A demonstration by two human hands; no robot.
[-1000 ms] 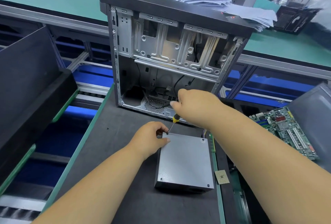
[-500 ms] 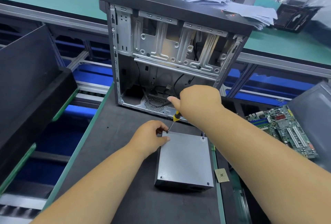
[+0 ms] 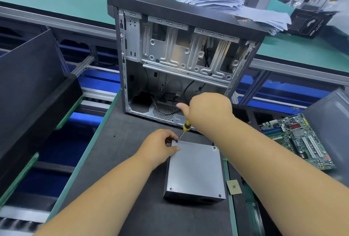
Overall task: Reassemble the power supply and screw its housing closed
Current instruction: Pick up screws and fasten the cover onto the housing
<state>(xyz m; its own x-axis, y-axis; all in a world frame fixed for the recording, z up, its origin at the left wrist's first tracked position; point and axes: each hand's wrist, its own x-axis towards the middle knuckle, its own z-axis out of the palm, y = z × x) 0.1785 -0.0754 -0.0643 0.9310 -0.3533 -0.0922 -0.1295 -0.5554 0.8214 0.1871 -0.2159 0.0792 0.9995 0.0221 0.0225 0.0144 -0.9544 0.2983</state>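
Lid's on the PSU (image 3: 194, 171), which sits on the bench (image 3: 132, 207). Your right hand (image 3: 207, 109) grips the screwdriver (image 3: 184, 129) on the far-left screw (image 3: 176, 141), left hand (image 3: 158, 147) pinching beside it. Other three corners look done, so nearly finished.

The power supply (image 3: 195, 171) lies on the mat (image 3: 120, 160) in front of the open computer case (image 3: 179, 62), which stands upright behind it. The left hand (image 3: 158, 146) rests at the supply's far left corner, where the tip of the screwdriver (image 3: 184, 129) meets the lid; the right hand (image 3: 207, 110) grips its handle above. A motherboard (image 3: 298, 139) lies to the right, a small chip (image 3: 234, 187) just beside the supply's right edge. A paper stack (image 3: 236, 7) sits on the bench behind the case.
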